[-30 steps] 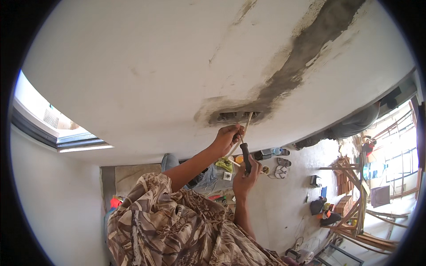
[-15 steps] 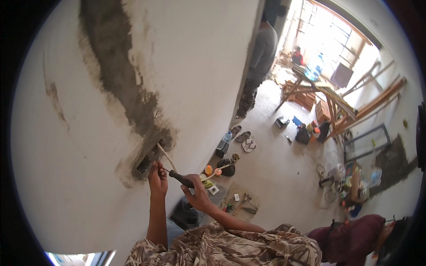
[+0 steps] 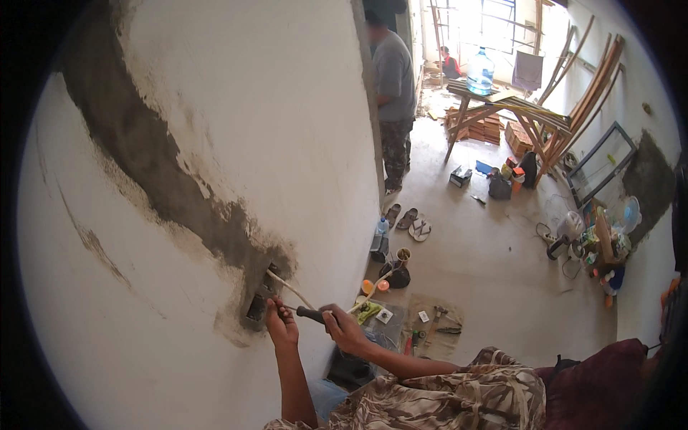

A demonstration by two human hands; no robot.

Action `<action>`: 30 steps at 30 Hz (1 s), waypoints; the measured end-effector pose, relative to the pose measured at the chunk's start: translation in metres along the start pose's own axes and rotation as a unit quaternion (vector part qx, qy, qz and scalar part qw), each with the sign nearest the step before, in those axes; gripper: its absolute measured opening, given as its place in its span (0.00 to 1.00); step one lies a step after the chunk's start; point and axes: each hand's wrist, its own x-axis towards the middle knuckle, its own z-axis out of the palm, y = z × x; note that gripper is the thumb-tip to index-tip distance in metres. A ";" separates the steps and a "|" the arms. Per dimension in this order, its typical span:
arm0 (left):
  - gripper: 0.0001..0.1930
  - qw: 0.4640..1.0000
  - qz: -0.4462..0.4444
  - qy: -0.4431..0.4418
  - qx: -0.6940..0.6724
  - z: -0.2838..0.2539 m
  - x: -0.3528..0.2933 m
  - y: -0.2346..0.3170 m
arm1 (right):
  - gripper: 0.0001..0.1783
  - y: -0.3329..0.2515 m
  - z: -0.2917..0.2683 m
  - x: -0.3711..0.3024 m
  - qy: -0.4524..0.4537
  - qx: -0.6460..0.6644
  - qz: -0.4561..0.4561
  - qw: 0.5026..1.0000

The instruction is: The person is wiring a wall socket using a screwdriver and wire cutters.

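Here, two hands (image 3: 283,325) (image 3: 345,332) meet at one screwdriver (image 3: 309,314).

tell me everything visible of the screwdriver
The screwdriver has a thick black handle and a thin shaft, apparently metal. It slants, its shaft pointing toward the wall recess. The right hand grips the handle's rear; the shaft's end reaches the left hand, where the tip can't be made out. Whether the pale cable beside it touches is unclear.

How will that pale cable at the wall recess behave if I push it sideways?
The pale cable will probably flex springily rather than flop, since it spans air in a gentle curve. It likely won't roll away, as one end enters the wall recess.
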 end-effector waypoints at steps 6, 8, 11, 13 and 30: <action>0.10 0.999 -0.002 -0.015 -0.044 -0.016 0.012 0.002 | 0.14 0.015 0.003 0.003 0.022 -0.133 -0.333 0.933; 0.10 0.998 -0.009 -0.025 -0.048 -0.021 0.016 0.003 | 0.13 0.009 0.005 -0.001 0.016 -0.034 -0.232 0.972; 0.09 1.000 -0.007 -0.006 -0.029 -0.011 0.011 0.001 | 0.14 0.008 -0.001 -0.006 -0.025 0.131 0.046 0.990; 0.10 1.000 -0.002 -0.001 -0.013 -0.005 0.009 -0.001 | 0.14 0.020 -0.011 0.005 -0.086 0.148 0.172 0.970; 0.12 0.999 -0.027 -0.005 -0.026 -0.017 0.018 0.006 | 0.19 0.018 0.003 -0.009 0.042 -0.115 -0.302 0.946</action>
